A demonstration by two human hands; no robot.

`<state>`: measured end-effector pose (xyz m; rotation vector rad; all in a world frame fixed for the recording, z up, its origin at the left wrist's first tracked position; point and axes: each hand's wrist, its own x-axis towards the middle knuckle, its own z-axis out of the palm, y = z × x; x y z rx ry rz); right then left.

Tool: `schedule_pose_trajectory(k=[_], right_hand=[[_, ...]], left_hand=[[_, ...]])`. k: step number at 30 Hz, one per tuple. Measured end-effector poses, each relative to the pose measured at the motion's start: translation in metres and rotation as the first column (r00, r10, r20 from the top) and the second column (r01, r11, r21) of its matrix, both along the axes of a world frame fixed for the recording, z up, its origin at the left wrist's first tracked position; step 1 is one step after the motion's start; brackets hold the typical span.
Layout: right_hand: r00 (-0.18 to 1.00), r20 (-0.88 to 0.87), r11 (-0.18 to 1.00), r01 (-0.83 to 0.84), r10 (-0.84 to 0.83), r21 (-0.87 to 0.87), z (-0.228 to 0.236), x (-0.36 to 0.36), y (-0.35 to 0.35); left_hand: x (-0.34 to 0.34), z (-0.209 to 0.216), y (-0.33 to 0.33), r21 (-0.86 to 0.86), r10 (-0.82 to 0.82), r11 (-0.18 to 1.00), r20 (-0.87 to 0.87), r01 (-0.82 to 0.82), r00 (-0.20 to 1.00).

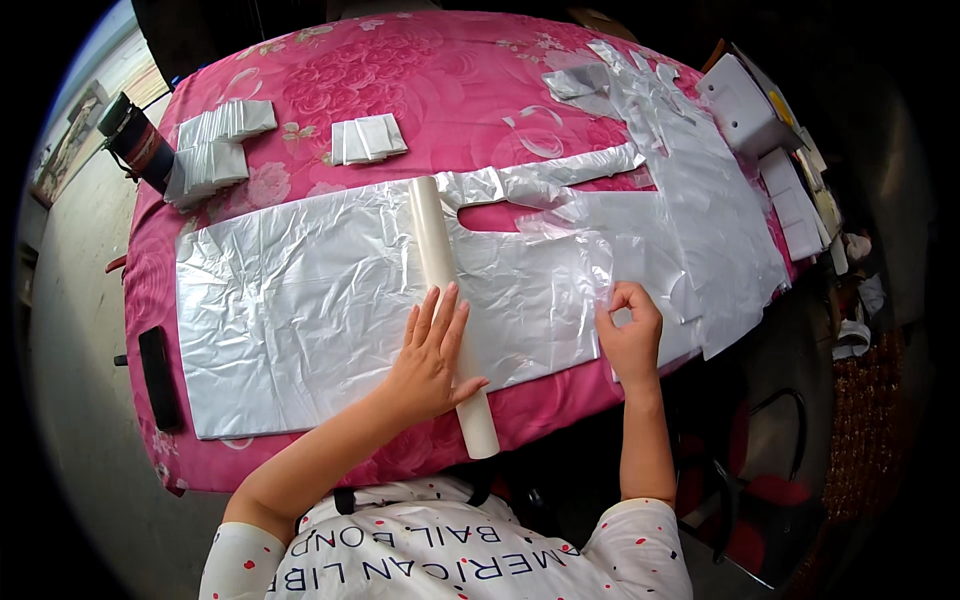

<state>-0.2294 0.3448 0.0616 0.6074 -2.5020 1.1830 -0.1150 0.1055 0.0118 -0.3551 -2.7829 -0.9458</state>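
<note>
A stack of thin white plastic bags lies flattened across the table in front of me, with its cut-out handle end to the right. Across the stack rests a cream-coloured round tube, its near end sticking out past the bags. My left hand lies on the tube with fingers stretched out and thumb spread. Over the right part of the stack, my right hand is closed in a pinch, thumb against forefinger, on the crumpled edge of a plastic bag. More loose bags spread along the right side.
A pink flowered tablecloth covers the table. Folded white packets sit at the left beside a dark bottle; a smaller group is farther back. A black bar-shaped object lies near the left edge. White boxes stand right.
</note>
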Motion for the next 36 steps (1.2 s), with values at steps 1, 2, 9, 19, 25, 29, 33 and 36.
schedule_pose_trajectory(k=[1,2,9,19,25,29,33,36], right_hand=[[0.995,0.024,0.995,-0.099,0.099,0.001,0.008,0.019,-0.025],[0.978,0.052,0.980,-0.199,0.201,-0.027,0.009,0.036,-0.045],[0.769,0.213,0.794,-0.606,0.603,-0.060,-0.005,0.115,-0.113],[0.961,0.151,0.921,-0.268,0.233,0.283,-0.011,0.098,-0.073],[0.909,0.134,0.739,-0.400,0.394,0.542,-0.057,0.032,-0.045],[0.968,0.033,0.599,-0.181,0.249,0.780,-0.051,-0.013,-0.002],[0.919,-0.357,0.561,0.388,-0.170,0.731,-0.037,-0.035,0.049],[0.974,-0.117,0.821,0.225,-0.192,0.525,0.003,0.031,-0.007]], left_hand=[[0.002,0.001,0.002,0.065,0.023,0.998,-0.040,-0.020,0.999],[0.005,0.014,0.005,0.140,0.074,0.988,-0.093,-0.061,0.993],[0.024,0.014,-0.049,0.779,-0.207,0.322,0.612,-0.538,0.763],[0.101,0.010,-0.204,0.523,0.097,0.404,0.791,-0.750,0.604],[0.114,0.009,-0.236,0.443,0.112,0.486,0.823,-0.753,0.556],[0.107,0.012,-0.241,0.380,0.150,0.593,0.814,-0.710,0.561],[0.103,0.008,-0.243,0.331,0.192,0.633,0.809,-0.700,0.556],[0.105,0.015,-0.239,0.334,0.197,0.578,0.829,-0.745,0.524]])
